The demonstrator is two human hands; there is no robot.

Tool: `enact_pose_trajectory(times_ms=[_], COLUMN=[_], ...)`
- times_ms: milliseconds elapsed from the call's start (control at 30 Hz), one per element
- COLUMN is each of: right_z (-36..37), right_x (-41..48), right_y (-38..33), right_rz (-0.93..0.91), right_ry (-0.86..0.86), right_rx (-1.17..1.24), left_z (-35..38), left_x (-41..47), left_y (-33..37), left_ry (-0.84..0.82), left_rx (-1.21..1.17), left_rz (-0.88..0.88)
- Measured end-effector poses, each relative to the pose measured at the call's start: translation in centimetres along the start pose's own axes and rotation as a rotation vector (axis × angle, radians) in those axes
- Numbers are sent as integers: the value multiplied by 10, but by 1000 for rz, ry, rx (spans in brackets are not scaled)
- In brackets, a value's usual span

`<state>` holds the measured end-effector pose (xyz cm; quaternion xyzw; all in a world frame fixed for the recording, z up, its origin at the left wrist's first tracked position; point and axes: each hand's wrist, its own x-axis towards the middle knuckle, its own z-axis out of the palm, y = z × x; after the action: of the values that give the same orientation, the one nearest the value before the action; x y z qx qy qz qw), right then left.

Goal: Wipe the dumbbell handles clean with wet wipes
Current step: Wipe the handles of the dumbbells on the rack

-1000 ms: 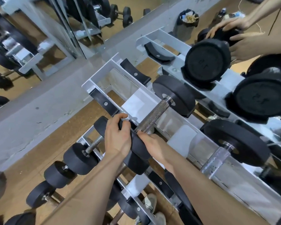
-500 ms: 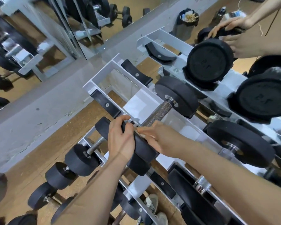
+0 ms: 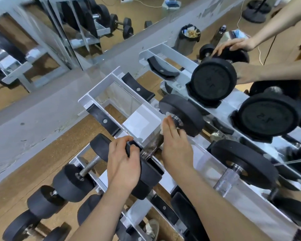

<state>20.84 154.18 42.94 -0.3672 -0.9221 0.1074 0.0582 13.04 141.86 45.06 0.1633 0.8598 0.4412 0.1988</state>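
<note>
**A:** What holds things here?

**B:** The biggest is the pale metal rack (image 3: 101, 96), with tiers lined with black cradles. Its top tier carries two heavy dumbbells (image 3: 268, 117), and its lowest tier has a row of small dumbbells (image 3: 68, 183). Beyond the rack's far end stands a dark bin (image 3: 184, 44), with paper and tan scraps heaped to its rim.

**A:** And around it?

**B:** A mirror (image 3: 42, 37) runs along the wall behind the rack's left end and reflects more weights. At the rack's top tier another person's hands (image 3: 233, 46) rest on a dumbbell, well apart from the wiping.

**A:** Where is the one being cleaned?

**B:** The dumbbell (image 3: 186, 115) lies across the rack's middle tier, nearest its left end. Its round heads are matt black. The handle (image 3: 151, 146) is grey knurled steel, ringed where it meets the near head.

**A:** What gets in the way?

**B:** The hands do. The left hand (image 3: 122, 164) curls its fingers over the near head and grips it. The right hand (image 3: 176, 146) covers the handle's far half, with fingers straight and together, pressing a white wet wipe (image 3: 164, 119) onto the metal. Its thumb is hidden. The wipe peeks out beside the fingertips, just beside the far head.
</note>
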Motion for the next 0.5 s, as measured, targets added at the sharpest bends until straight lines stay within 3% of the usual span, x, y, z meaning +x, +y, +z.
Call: enact_pose_trajectory(times_ms=[167, 300, 333, 400, 467, 500], right_z=[-15, -23, -23, -31, -39, -41], right_x=[10, 0, -6, -6, 10, 20], right_y=[6, 11, 8, -3, -12, -15], right_rz=[-71, 2, 126, 570, 933, 1005], right_ry=[-46, 90, 166, 227, 187, 146], right_rx=[-147, 145, 315, 804, 1266, 1370], left_z=[-2, 0, 0, 0, 0, 1], left_x=[-1, -7, -7, -4, -2, -2], left_y=[0, 2, 2, 0, -1, -1], left_ry=[-1, 1, 4, 13, 31, 43], left_rx=[49, 88, 88, 88, 103, 112], left_rz=[13, 46, 49, 45, 65, 89])
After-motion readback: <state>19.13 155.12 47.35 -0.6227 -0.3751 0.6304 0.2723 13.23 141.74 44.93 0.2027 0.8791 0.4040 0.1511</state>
